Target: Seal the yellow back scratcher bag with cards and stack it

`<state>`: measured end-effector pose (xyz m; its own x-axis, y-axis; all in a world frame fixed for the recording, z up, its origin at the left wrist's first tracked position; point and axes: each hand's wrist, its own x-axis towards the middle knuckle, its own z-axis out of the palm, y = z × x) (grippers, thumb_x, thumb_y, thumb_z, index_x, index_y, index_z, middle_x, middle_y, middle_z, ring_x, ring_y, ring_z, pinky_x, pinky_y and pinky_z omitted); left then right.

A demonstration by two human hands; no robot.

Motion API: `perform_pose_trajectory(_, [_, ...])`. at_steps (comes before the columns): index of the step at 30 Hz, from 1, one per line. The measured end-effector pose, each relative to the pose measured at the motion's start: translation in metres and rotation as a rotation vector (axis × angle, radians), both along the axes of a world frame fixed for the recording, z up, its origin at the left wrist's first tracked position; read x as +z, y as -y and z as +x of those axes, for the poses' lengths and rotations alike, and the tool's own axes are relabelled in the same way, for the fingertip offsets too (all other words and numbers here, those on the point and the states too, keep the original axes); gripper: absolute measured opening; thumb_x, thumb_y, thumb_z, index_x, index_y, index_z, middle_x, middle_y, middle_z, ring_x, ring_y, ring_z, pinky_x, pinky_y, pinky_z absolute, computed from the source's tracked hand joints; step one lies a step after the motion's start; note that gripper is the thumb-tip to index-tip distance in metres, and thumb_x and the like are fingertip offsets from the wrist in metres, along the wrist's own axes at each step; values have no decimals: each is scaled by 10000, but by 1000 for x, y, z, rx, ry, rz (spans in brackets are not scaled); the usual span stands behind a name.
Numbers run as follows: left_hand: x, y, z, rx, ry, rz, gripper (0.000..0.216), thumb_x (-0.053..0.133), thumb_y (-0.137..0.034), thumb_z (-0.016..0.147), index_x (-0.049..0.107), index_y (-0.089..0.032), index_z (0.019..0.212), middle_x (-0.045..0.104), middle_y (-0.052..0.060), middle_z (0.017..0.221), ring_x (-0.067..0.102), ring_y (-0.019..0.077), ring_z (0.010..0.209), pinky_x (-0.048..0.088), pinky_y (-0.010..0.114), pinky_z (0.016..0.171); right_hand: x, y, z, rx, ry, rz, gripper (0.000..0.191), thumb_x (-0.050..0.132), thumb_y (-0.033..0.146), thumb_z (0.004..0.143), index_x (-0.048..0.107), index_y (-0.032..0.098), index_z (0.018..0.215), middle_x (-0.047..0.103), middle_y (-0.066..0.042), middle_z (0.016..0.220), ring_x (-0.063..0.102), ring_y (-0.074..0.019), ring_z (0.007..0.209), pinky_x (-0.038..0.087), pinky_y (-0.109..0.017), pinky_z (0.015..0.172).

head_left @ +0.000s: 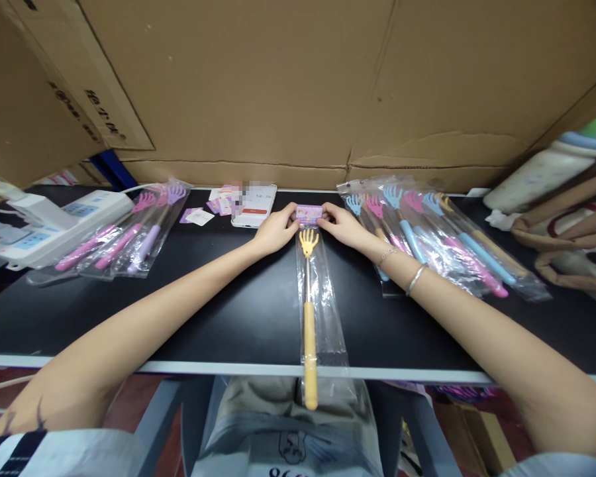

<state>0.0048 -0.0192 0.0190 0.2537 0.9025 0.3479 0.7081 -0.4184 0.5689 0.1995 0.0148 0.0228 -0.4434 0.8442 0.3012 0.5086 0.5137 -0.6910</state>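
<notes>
A yellow hand-shaped back scratcher lies in a clear plastic sleeve down the middle of the black table; its handle hangs over the near edge. A small purple header card sits at the sleeve's far end. My left hand pinches the card's left end, fingers closed. My right hand pinches its right end, also closed. Bracelets ring my right wrist.
Bagged pink and purple scratchers lie at the left beside a white power strip. Several bagged blue, pink and yellow ones fan out at the right. A phone and loose cards lie behind. Cardboard boxes wall the back; bags stand far right.
</notes>
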Motion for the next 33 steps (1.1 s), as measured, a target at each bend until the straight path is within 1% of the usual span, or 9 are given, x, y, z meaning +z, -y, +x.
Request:
perform_pose_trajectory(4, [0, 0, 0, -7, 19, -18, 124, 505, -176, 884, 513, -185, 1008, 643, 20, 833, 598, 174, 748, 465, 299, 754, 0, 0, 0, 1, 1, 6, 89, 536, 203, 778, 448, 209, 766, 542, 14, 717, 509, -151, 712, 407, -290, 721])
perform_pose_trajectory(8, [-4, -3, -2, -32, 92, -25, 204, 517, -169, 870, 500, -196, 1071, 675, 22, 887, 634, 172, 808, 492, 309, 805, -1, 1, 0, -3, -9, 1, 94, 541, 201, 780, 448, 211, 790, 548, 10, 737, 527, -158, 734, 419, -298, 743])
perform_pose_trajectory(15, [-8, -5, -3, -69, 206, -33, 341, 527, -142, 838, 472, -210, 1167, 655, -4, 864, 643, 151, 820, 500, 301, 829, 1, 2, -2, -19, 6, -13, 93, 527, 196, 788, 436, 210, 775, 527, 10, 726, 523, -158, 726, 415, -302, 739])
perform_pose_trajectory(20, [-7, -3, -3, -77, 223, -33, 373, 529, -136, 841, 469, -211, 1202, 639, -15, 838, 624, 142, 774, 490, 293, 810, -1, 2, -2, -19, 1, 11, 88, 532, 198, 788, 446, 210, 805, 538, 8, 743, 533, -162, 743, 428, -309, 749])
perform_pose_trajectory(24, [-8, -4, -4, -96, 207, -24, 353, 506, -153, 867, 456, -206, 1213, 637, -4, 849, 624, 150, 811, 490, 316, 843, -4, 0, 0, -7, -49, -11, 125, 546, 195, 783, 463, 210, 876, 559, 4, 777, 554, -166, 763, 452, -322, 777])
perform_pose_trajectory(26, [-9, -6, -5, -99, 196, 17, 342, 504, -158, 868, 462, -203, 1204, 648, 16, 900, 621, 156, 843, 491, 334, 873, -5, 0, 0, -6, -82, -29, 172, 554, 192, 779, 462, 210, 923, 556, 11, 773, 562, -166, 763, 461, -329, 788])
perform_pose_trajectory(28, [-10, -6, -5, -74, 176, 109, 338, 520, -156, 851, 480, -192, 1185, 650, 55, 1025, 608, 169, 901, 486, 357, 911, -4, 1, 0, -15, -111, -37, 218, 556, 185, 776, 453, 210, 967, 545, 22, 753, 570, -169, 761, 465, -340, 802])
perform_pose_trajectory(30, [-9, -4, -5, -44, 141, 220, 331, 527, -146, 833, 503, -173, 1163, 622, 96, 1152, 585, 196, 1010, 468, 379, 968, -4, 1, 0, -28, -129, -38, 244, 558, 177, 773, 447, 209, 988, 532, 31, 732, 577, -171, 758, 464, -347, 811])
perform_pose_trajectory(33, [-4, 2, -2, -45, 57, 315, 333, 500, -131, 834, 522, -165, 1165, 602, 108, 1203, 537, 233, 1148, 438, 404, 1026, -4, 0, 0, -36, -154, -37, 266, 568, 166, 763, 447, 214, 996, 528, 39, 728, 579, -164, 745, 465, -336, 792])
